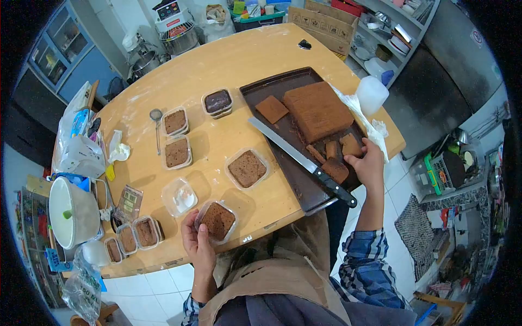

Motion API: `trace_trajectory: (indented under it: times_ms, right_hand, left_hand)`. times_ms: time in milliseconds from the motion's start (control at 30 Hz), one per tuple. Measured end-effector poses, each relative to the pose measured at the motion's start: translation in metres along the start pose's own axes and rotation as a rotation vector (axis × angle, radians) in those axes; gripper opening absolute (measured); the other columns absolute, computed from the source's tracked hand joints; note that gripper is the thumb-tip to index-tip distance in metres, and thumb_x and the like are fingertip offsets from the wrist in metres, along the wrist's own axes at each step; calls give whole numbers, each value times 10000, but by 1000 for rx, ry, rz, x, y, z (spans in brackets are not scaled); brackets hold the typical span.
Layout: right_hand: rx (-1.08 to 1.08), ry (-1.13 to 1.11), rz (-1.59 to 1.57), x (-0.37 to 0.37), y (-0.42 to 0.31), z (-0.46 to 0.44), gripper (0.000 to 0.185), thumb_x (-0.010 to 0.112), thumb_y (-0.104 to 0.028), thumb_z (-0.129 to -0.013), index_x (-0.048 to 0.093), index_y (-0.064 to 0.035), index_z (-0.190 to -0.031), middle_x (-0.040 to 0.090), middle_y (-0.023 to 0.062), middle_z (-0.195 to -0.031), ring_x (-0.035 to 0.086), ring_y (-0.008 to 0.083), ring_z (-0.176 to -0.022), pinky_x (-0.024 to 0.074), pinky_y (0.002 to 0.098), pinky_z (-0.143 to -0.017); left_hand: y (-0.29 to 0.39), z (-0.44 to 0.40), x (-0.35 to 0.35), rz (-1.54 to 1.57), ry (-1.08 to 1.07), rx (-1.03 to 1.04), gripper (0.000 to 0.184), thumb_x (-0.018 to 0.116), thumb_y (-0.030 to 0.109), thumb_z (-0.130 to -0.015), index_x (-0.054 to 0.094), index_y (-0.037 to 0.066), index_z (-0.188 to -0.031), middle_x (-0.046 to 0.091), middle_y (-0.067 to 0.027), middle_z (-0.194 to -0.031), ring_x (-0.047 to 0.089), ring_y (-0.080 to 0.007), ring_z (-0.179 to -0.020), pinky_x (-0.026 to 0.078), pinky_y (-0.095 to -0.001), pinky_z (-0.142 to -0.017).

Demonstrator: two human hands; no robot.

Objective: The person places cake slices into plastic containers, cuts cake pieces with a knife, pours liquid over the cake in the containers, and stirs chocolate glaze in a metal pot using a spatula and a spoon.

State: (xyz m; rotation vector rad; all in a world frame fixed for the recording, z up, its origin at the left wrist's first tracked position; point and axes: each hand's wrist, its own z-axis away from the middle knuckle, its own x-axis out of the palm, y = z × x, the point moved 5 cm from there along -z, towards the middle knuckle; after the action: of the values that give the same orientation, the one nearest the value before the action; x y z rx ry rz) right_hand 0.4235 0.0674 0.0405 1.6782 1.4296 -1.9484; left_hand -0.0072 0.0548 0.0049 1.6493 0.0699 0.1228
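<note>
My left hand (201, 247) grips the side of a clear plastic container (235, 231) with a square of chocolate cake (218, 218) in it, at the table's near edge. Over the right side of a dark baking tray (293, 187), my right hand (370, 163) has its thumb and fingers closed around a small piece of cake (350, 145). Other cut scraps (334, 169) lie beside it. A large block of chocolate cake (318, 111) and a thin square slice (271, 109) sit farther back on the tray. A serrated bread knife (293, 154) rests across the tray, its black handle toward me.
Several cake-filled containers (247, 168) stand on the wooden table (239, 60), one with a dark glossy top (218, 101). A container with white cream (180, 196) is near my left hand. A small strainer (156, 115), a white bucket (73, 212) and bags are leftward; a white tub (372, 94) is rightward.
</note>
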Motion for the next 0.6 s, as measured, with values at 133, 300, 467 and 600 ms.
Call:
trace_trajectory:
  times_ms: [133,300,467,600]
  right_hand:
    - [-14,-37,-19,10,13,-9,505,790,-186,-627,601,-26,-1067,609,160,-1048,546,327,-1012,413,448,-876]
    - [33,35,-372,5,15,-5,340,738,-70,-661,604,-7,-966,621,154,-976,585,304,-915,455,365,-808]
    - [-158,225,-294,-10,-1,9,266,700,-20,-678,602,-16,-926,629,143,-959,582,301,-908,464,364,-789]
    - [-477,273,2,-13,-13,17,249,706,-29,-681,608,-29,-910,638,119,-978,567,299,-949,452,378,-816]
  left_hand:
    - [6,1,2,-22,-8,-6,333,495,123,-926,435,-24,-1219,496,-118,-1194,481,-186,-1111,361,-318,-981]
    - [0,0,-3,-39,-4,-26,352,495,152,-930,436,-28,-1227,505,-119,-1179,482,-184,-1106,355,-317,-982]
    - [-1,-1,-2,-9,-12,-7,338,497,150,-929,444,-26,-1213,506,-120,-1184,481,-186,-1109,352,-320,-984]
    - [-1,-1,-2,-14,-17,-14,336,499,158,-929,445,-24,-1207,507,-122,-1188,480,-185,-1113,351,-322,-982]
